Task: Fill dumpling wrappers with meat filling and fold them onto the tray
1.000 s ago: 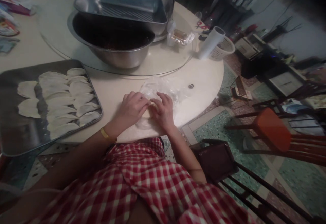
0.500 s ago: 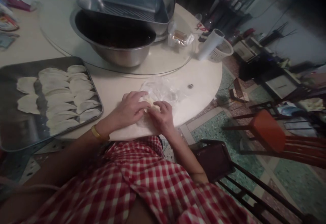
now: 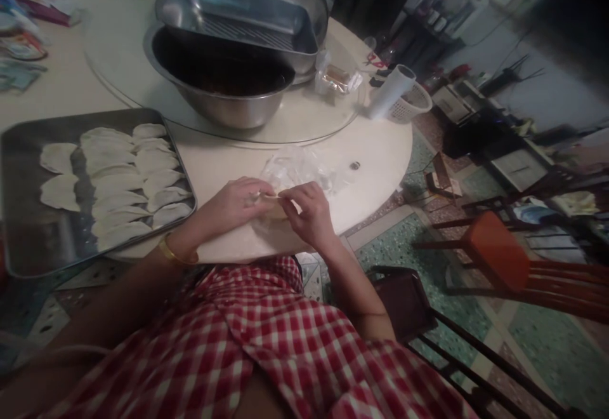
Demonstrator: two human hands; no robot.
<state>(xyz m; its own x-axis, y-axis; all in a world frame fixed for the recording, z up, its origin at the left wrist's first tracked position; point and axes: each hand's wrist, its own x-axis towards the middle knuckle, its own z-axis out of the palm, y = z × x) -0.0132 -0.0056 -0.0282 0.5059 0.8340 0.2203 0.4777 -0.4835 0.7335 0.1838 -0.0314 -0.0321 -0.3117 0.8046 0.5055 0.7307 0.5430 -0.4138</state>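
My left hand [image 3: 235, 202] and my right hand [image 3: 307, 211] meet at the near edge of a round white table [image 3: 380, 152]. Both pinch a pale dumpling wrapper [image 3: 271, 206] held between their fingertips, just above the tabletop. A crumpled clear plastic bag [image 3: 299, 168] lies right behind the hands. To the left, a metal tray [image 3: 28, 241] carries several folded white dumplings [image 3: 118, 184] in rows. A gold bangle sits on my left wrist.
A large steel bowl [image 3: 223, 98] with dark filling stands on a glass turntable [image 3: 309, 111], a metal pan stacked above it. A white roll [image 3: 390, 91] and small basket [image 3: 413, 100] sit at the table's far right. Wooden chairs [image 3: 504, 260] stand on the green floor at right.
Both hands have lifted from lying on the plastic bag and table, and now pinch a wrapper between them. The view has shifted slightly.
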